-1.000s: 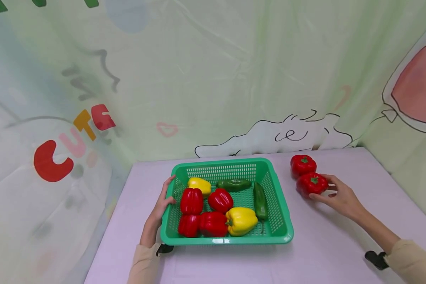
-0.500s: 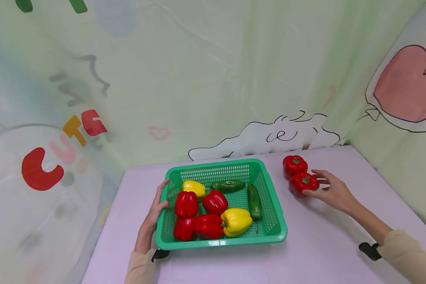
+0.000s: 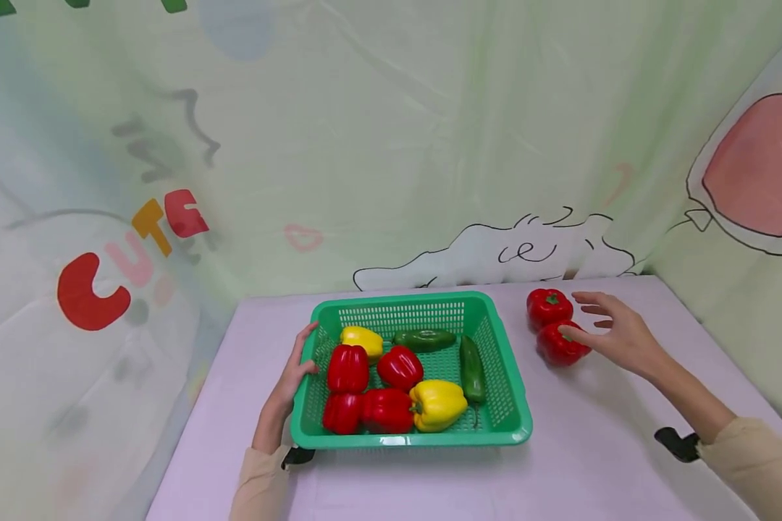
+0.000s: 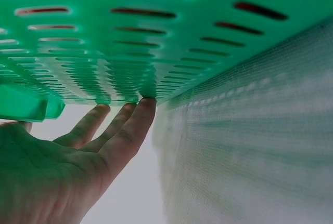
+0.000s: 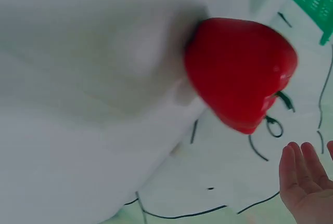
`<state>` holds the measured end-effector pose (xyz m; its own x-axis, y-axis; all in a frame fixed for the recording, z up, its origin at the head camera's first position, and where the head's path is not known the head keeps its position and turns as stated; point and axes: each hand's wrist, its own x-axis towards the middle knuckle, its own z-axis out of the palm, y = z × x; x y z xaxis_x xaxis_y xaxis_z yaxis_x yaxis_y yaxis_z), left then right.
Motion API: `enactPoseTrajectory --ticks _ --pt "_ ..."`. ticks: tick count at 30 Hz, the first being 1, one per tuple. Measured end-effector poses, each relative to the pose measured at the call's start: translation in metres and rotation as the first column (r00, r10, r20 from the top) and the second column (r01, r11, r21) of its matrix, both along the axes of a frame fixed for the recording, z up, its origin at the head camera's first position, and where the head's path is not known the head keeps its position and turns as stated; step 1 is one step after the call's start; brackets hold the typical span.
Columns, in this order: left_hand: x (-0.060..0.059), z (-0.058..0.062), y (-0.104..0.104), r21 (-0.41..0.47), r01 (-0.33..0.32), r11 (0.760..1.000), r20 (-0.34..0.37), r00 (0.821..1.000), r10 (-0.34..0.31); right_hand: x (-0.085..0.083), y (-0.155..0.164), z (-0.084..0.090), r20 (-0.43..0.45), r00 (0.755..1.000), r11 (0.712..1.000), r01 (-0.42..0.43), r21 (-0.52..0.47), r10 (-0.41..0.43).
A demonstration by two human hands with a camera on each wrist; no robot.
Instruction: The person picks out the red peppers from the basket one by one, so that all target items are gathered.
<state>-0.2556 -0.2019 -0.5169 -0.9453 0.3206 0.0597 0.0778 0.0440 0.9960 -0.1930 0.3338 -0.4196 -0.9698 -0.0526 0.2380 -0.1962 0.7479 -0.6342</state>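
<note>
A green slotted basket (image 3: 410, 299) stands mid-table holding several red peppers (image 3: 348, 367), two yellow peppers (image 3: 438, 404) and two long green ones (image 3: 472, 369). My left hand (image 3: 297, 359) rests against the basket's left wall; in the left wrist view its fingers (image 4: 125, 130) lie straight on the basket (image 4: 156, 42). Right of the basket two red peppers lie on the table, a far one (image 3: 549, 307) and a near one (image 3: 559, 349). My right hand (image 3: 602, 324) hovers beside them with fingers spread and holds nothing. The right wrist view shows a red pepper (image 5: 239, 73) apart from the fingertips (image 5: 299, 180).
The lilac table (image 3: 593, 449) is closed in by a pale green printed curtain (image 3: 397, 145) at the back and on both sides. A black wrist strap (image 3: 676, 443) shows at my right sleeve. Bare tabletop lies in front of the basket and at the right.
My right hand has let go of the near red pepper and lifted slightly toward the back, fingers spreading. The left hand and basket have stayed put.
</note>
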Motion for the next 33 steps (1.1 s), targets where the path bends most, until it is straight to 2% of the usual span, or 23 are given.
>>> enactPoseTrajectory --ticks 6,11,16,19,26,33 --pt "-0.004 0.002 -0.001 0.005 0.001 1.0 -0.026 1.0 -0.001 -0.008 -0.033 0.019 0.0 1.0 0.999 -0.031 -0.032 0.031" --pt "-0.003 0.004 -0.005 0.018 -0.009 1.0 -0.025 1.0 0.01 -0.016 -0.069 0.026 0.012 0.994 0.993 -0.111 -0.037 0.112" --pt "-0.003 0.003 -0.006 0.003 -0.007 1.0 -0.021 1.0 0.007 -0.023 -0.106 0.029 0.009 0.977 0.974 -0.212 -0.076 0.213" --pt "-0.005 0.002 -0.004 0.001 -0.005 1.0 -0.015 1.0 0.005 -0.029 -0.126 0.033 0.005 0.963 0.959 -0.27 -0.086 0.271" --pt "-0.007 0.004 0.004 0.02 0.009 1.0 -0.017 1.0 -0.009 -0.039 -0.168 0.046 -0.002 0.932 0.932 -0.361 -0.041 0.361" --pt "-0.004 0.0 0.004 0.029 0.008 1.0 -0.001 1.0 -0.008 -0.043 -0.215 0.048 0.0 0.872 0.871 -0.49 -0.025 0.49"
